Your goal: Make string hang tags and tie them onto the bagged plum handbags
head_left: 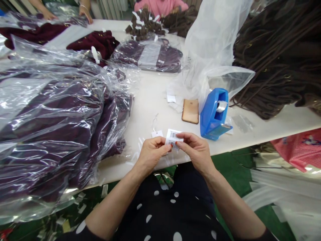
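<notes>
Between my two hands is a small white barcode label (173, 136), held over the table's near edge. My left hand (152, 151) pinches its left side between thumb and fingers. The right side is pinched by my right hand (197, 150), thumb and forefinger closed on it. Just behind my left fingers lies a white hang tag (157, 134) with a thin string loop. A tan card with dark edges (190, 111) rests farther back, left of a blue tape dispenser (214, 115).
Plastic-bagged dark purple garments (57, 134) are piled on the left, with another bagged garment (160, 57) at the back. Brown garments (278, 60) heap up on the right beside translucent plastic bags (213, 36). Across the table (147, 92), other people's hands (86, 13) are near garments.
</notes>
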A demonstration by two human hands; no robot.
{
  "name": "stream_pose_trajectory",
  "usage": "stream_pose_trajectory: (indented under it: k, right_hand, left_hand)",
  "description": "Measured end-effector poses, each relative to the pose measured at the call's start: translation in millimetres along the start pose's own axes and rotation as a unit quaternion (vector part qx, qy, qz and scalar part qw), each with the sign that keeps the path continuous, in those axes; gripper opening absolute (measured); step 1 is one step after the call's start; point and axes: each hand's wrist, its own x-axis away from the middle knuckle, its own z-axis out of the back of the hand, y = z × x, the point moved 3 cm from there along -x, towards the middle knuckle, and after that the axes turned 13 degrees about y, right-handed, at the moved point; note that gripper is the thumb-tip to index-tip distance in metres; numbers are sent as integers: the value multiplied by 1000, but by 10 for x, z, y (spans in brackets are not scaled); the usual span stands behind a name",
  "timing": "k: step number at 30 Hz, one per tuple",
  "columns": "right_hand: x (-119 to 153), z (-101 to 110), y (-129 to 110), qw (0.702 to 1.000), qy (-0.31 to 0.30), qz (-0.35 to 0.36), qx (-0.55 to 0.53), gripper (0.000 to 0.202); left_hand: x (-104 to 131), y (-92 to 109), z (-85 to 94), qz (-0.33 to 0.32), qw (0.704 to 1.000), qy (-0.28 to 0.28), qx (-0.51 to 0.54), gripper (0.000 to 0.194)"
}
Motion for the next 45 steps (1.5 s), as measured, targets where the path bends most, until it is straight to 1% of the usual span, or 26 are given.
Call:
stream_pose_trajectory:
  k: [2, 4, 6, 9, 13, 18, 21, 24, 27, 34, 39, 42, 45]
  right_hand:
    - [51, 19, -50, 999, 8, 20, 30, 27]
    - [97, 38, -78, 999, 11, 23, 39, 27]
    - [135, 61, -87, 999, 11, 13, 30, 25]
    - [179, 115, -93, 999, 26, 13, 28, 20]
    - [219, 209, -104, 996, 61, 44, 45, 14]
    - [243, 293, -122, 993, 92, 64, 47, 10]
    - [248, 329, -122, 992, 102, 64, 41, 8]
    - [254, 371, -96, 992, 106, 53, 38, 9]
    - [262, 408, -58, 994, 106, 26, 17, 11]
    - [264, 434, -36, 989, 115, -37, -82, 9]
    - [267, 446, -9, 983, 137, -66, -99, 11]
    - [273, 444, -1, 978, 144, -78, -125, 11]
    - [280, 430, 16, 969, 140, -114, -167, 13]
  left_hand:
    - [19, -2, -45, 6, 999, 24, 46, 8]
    - [39, 2, -93, -3, 997, 26, 71, 7]
    - [58, 8, -139, -15, 997, 21, 69, 9]
    - [84, 15, -206, -42, 998, 20, 33, 10]
    - [115, 24, -309, -88, 995, 28, -35, 9]
    - [148, 31, -438, -107, 992, 16, -59, 9]
    - [167, 38, -479, -137, 987, 15, -87, 9]
    - [183, 52, -501, -194, 973, 13, -128, 9]
    - [196, 57, -524, -249, 956, 0, -154, 11]
    - [235, 39, -567, -327, 929, -36, -169, 17]
    - [250, 39, -587, -344, 917, -50, -196, 16]
    - [236, 31, -594, -335, 918, -51, -204, 15]
    - [224, 15, -598, -319, 924, -53, -203, 16]
